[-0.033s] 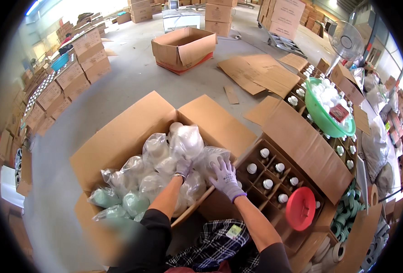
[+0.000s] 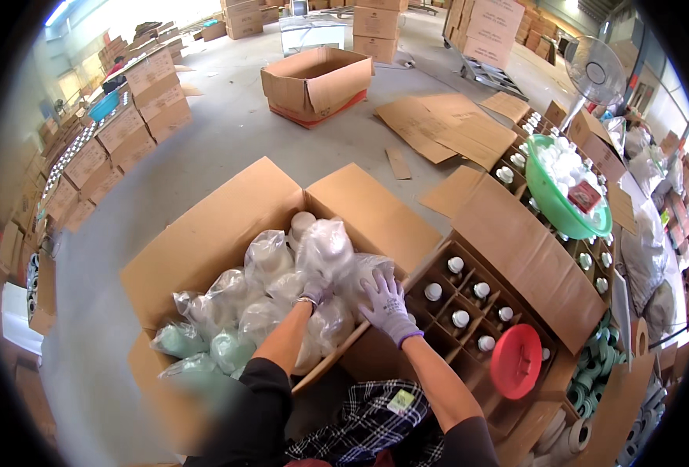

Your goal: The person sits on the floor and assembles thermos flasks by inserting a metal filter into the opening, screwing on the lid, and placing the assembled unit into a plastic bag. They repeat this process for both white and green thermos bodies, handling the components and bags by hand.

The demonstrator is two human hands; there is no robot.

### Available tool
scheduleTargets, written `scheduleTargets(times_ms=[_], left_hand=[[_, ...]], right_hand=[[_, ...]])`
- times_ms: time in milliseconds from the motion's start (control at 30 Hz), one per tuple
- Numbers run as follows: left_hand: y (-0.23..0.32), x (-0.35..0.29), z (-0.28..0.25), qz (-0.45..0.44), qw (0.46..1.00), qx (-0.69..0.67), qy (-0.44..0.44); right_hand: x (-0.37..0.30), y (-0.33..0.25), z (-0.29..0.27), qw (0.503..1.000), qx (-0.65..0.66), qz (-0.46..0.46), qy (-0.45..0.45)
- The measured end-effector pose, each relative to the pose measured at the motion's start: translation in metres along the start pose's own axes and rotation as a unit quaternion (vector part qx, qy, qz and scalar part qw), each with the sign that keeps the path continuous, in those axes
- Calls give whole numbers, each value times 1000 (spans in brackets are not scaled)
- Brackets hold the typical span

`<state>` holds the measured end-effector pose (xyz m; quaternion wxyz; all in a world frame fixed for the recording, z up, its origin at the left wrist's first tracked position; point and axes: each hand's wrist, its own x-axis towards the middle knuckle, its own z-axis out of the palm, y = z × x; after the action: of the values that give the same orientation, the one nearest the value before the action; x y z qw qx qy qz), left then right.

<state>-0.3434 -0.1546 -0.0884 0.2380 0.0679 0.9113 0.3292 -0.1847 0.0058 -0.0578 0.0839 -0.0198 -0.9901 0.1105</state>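
A large open cardboard box [image 2: 212, 226] in front of me holds several items wrapped in clear plastic bags, whitish ones [image 2: 325, 247] and pale green ones [image 2: 232, 349]. Both my hands wear light grey gloves. Down among the whitish bags sits my left hand [image 2: 316, 291], its fingertips hidden by plastic. My right hand [image 2: 388, 305] lies with fingers spread against a clear bag [image 2: 360, 272] at the box's right side. Just right of it, a divided carton [image 2: 438, 327] holds several white-capped bottles [image 2: 460, 318].
A red plastic bowl [image 2: 516, 362] rests on the divided carton. Beyond it, a green basin [image 2: 551, 198] of white pieces stands on more bottle cartons. Green ring-shaped parts [image 2: 590, 373] lie at the right. An open box [image 2: 313, 86], flattened cardboard [image 2: 446, 128] and a fan [image 2: 596, 71] are farther off.
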Motion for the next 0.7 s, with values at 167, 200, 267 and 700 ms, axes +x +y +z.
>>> scheduleTargets(times_ms=[167,200,267,700], left_hand=[[68,-2,-82,110,978,-32,-173],[70,12,-103,195,972,-78,-102],[80,60,-129,206,971,39,119],[-51,194,-45,-82,900,422,69]], right_hand=[[6,25,24,1000,29,-3,-9],[9,24,27,999,32,-6,0],[9,22,23,999,45,-2,4],[12,24,25,997,66,7,27]])
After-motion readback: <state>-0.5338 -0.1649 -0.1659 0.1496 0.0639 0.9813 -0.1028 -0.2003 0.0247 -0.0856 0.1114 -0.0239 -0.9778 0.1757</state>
